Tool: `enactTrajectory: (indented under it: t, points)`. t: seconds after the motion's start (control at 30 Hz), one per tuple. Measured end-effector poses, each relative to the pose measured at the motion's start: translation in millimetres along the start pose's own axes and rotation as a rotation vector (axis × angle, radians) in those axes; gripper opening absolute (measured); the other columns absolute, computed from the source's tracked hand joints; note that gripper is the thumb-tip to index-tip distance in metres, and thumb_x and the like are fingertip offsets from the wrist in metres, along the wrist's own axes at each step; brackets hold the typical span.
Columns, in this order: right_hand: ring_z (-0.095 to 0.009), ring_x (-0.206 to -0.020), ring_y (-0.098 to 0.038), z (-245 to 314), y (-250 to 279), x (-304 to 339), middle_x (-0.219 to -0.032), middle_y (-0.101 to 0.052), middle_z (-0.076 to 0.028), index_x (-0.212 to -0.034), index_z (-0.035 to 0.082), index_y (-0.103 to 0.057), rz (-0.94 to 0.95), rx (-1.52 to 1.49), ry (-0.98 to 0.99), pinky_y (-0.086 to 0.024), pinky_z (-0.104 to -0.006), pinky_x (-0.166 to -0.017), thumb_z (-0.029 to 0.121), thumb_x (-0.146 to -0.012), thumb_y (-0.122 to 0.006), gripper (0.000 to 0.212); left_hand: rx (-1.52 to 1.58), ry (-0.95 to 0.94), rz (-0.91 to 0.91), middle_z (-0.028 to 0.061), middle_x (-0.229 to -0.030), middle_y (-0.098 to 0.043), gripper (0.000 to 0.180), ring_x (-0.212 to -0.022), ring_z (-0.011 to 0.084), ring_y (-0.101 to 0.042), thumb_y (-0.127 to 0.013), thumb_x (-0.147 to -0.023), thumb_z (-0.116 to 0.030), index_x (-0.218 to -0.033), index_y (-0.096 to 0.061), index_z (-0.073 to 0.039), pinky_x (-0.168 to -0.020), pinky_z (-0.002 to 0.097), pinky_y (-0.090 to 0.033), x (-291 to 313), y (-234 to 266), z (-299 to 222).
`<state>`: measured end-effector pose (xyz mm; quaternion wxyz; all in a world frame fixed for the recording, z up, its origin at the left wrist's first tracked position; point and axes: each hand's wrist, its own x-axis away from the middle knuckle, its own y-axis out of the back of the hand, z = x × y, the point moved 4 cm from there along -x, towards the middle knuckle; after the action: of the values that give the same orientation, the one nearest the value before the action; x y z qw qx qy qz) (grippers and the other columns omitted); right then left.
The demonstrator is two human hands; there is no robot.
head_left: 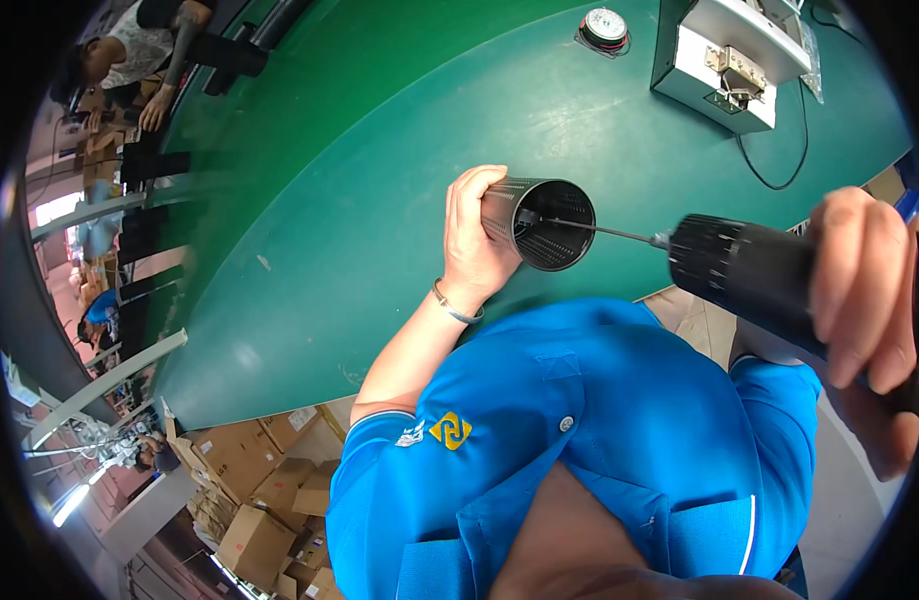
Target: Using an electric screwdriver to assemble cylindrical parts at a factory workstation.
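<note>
My left hand (477, 230) is wrapped round a black perforated cylinder (502, 207), a cup-like housing whose round mouth faces right. My right hand (865, 290) grips a black cordless screwdriver (745, 265), held level at the right. Its long thin bit (620, 234) reaches through the mouth into the cylinder. A small dark part (527, 222) shows deep inside, near the end of the bit. Whether the tip touches it I cannot tell.
A green worktable (350, 250) spreads beneath my hands. At the back stand a round white-topped device with wires (605, 28) and a white machine (720, 80) with a black cable (795, 175). Cardboard boxes (245, 455) are piled lower left. Another person (145, 55) works at the upper left.
</note>
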<state>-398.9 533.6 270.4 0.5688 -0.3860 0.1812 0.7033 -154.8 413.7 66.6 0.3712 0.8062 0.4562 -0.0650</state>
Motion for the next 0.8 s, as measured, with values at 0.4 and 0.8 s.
enactTrajectory:
  t: [0.4, 0.8]
  points:
    - [-0.015, -0.069, -0.064, -62, -17, -2, -0.086, -0.061, -0.002, -0.117, 0.008, -0.044, 0.037, 0.042, -0.009, -0.051, -0.0257, -0.063, 0.026, -0.067, -0.084, 0.066, 0.029, 0.047, -0.029, 0.0117, -0.11, -0.058, 0.072, -0.103, 0.0309, -0.055, -0.085, -0.054, -0.003, -0.116, -0.048, -0.005, -0.09, 0.0374, -0.046, -2, -2, -1]
    - [-0.012, -0.061, -0.06, -44, -3, 3, -0.077, -0.058, 0.002, -0.119, 0.01, -0.047, -0.052, 0.001, -0.014, -0.048, -0.0273, -0.057, 0.027, -0.068, -0.08, 0.063, -0.052, 0.044, 0.049, 0.0107, -0.112, -0.057, 0.073, -0.1, 0.0252, -0.058, -0.086, -0.055, -0.004, -0.117, -0.049, -0.005, -0.088, 0.034, -0.048, -12, -1, -6]
